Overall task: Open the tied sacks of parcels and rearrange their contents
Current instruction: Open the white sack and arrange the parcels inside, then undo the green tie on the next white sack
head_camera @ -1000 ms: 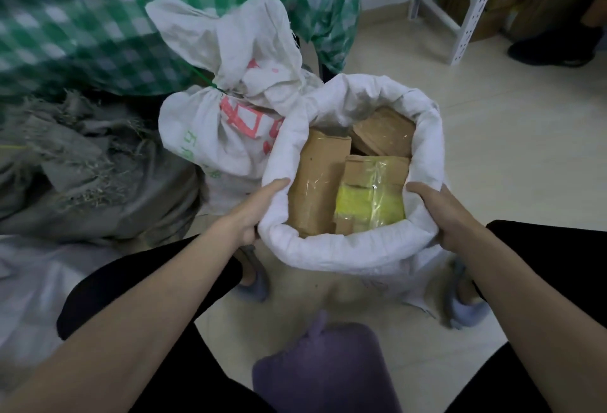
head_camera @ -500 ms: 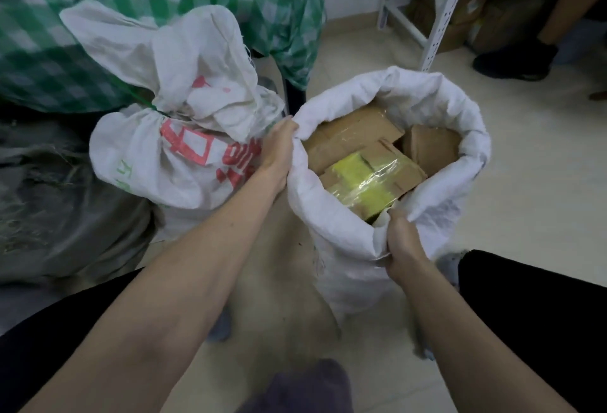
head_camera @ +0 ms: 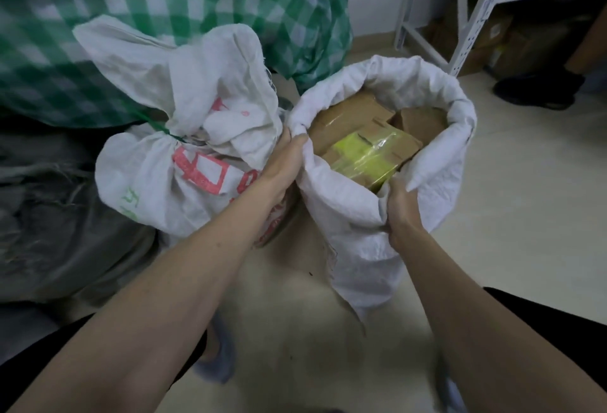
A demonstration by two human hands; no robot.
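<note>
An open white woven sack is held upright over the pale floor, its mouth rolled down into a thick rim. The rim's left side is gripped by the left hand; the thumb is laid over the fabric, while the other fingers are hidden behind the fold, so their spread cannot be told. The near edge of the rim is bunched and clutched by the right hand, whose fingers are curled into the cloth and mostly covered by it.

Inside the sack, brown cardboard parcels are packed closely together; only their tops are seen, and their number cannot be made out. A parcel wrapped in clear film over a yellow-green label lies uppermost, just beyond the right hand. The printing on it is too blurred to read.

Just beside the open sack, to its left, a second white sack is seen, cinched at the neck with a green tie. Red and green printing is borne on its side, partly hidden by the left forearm. Behind it a large green-and-white checked bag is cut off by the top edge. Grey sacking is heaped at the far left. A white metal shelf frame stands at the upper right, with a dark shoe of another person near it.
</note>
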